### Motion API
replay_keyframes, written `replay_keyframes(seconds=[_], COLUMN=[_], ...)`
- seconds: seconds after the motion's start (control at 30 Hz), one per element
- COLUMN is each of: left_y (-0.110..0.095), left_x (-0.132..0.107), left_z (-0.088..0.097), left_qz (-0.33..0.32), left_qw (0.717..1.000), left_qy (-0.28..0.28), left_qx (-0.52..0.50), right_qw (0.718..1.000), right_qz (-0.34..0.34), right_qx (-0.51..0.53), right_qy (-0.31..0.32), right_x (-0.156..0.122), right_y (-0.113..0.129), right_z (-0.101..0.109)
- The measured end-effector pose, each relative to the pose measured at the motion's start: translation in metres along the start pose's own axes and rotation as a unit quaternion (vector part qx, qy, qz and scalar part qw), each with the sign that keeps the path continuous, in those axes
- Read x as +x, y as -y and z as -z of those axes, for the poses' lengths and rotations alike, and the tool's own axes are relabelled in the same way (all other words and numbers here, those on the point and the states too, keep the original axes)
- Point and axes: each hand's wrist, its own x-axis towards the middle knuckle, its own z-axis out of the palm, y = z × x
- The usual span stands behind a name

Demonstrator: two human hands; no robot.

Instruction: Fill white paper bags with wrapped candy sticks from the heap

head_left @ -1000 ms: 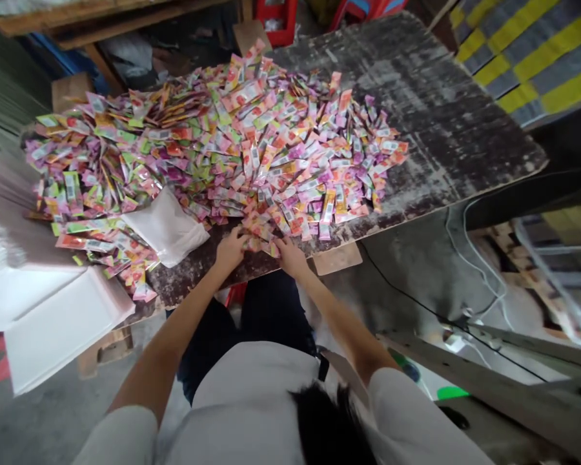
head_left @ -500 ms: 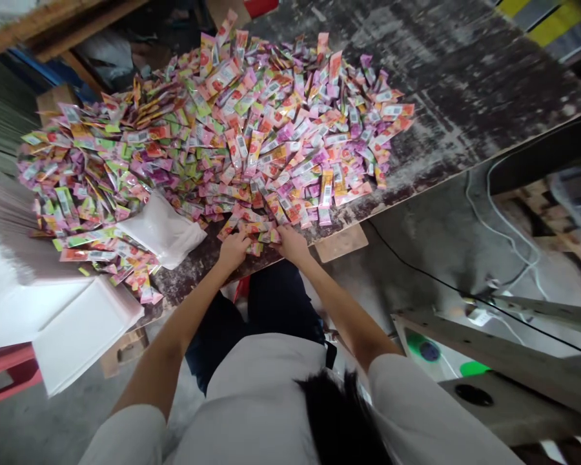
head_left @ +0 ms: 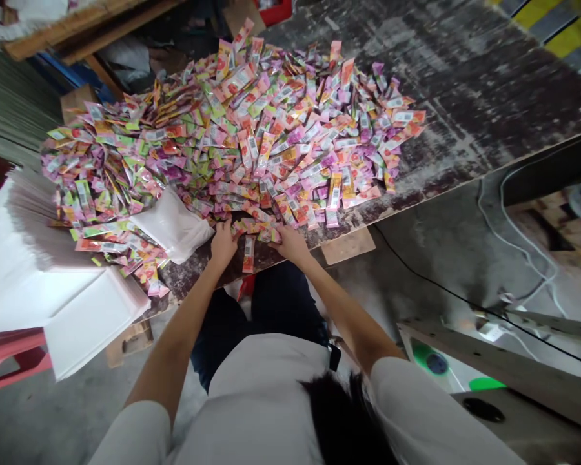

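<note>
Small printed sachets in pink, orange, green and purple form a wide heap on the dark worn table. At the near edge of the heap, a few sachets lie crosswise between my two hands. My left hand is closed at their left end, beside a crumpled white plastic bag. On the right, my right hand pinches the other end, thumb below and fingers above. A single orange-pink sachet lies apart between my wrists, close to the table edge.
A stack of white sheets or bags rests at the left over a red stool. Bare table extends to the right. A metal frame and cables are at the lower right.
My left hand has shifted left and opened up a gap from my right hand. One sachet now lies separate, upright in view, between my wrists. The whole view has shifted slightly.
</note>
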Motion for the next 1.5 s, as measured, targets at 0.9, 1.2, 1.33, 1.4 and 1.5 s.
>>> replay_keyframes(seconds=[0.9,1.2,1.33,1.4,1.5], left_y=[-0.002,-0.041,-0.044,-0.035,-0.023], left_x=[-0.063,0.031,0.033,0.012,-0.02], left_z=[-0.004,-0.011,-0.016,-0.013,-0.008], left_qz=[0.07,0.016,0.04,0.056,0.075], left_qw=[0.996,1.0,0.996,0.993,0.99], left_qy=[-0.019,0.009,0.051,0.065,0.079], left_qx=[-0.054,-0.019,0.058,0.08,0.086], right_qw=[0.995,0.968,0.971,0.979,0.986], right_qz=[0.066,-0.194,-0.211,-0.18,-0.149], right_qx=[0.046,0.073,0.003,-0.02,-0.032], right_qy=[-0.052,-0.138,-0.114,-0.094,-0.074], right_x=[-0.005,0.017,0.045,0.047,0.042], right_y=[0.008,-0.038,-0.032,-0.031,-0.032], right_z=[0.007,0.05,0.053,0.048,0.041])
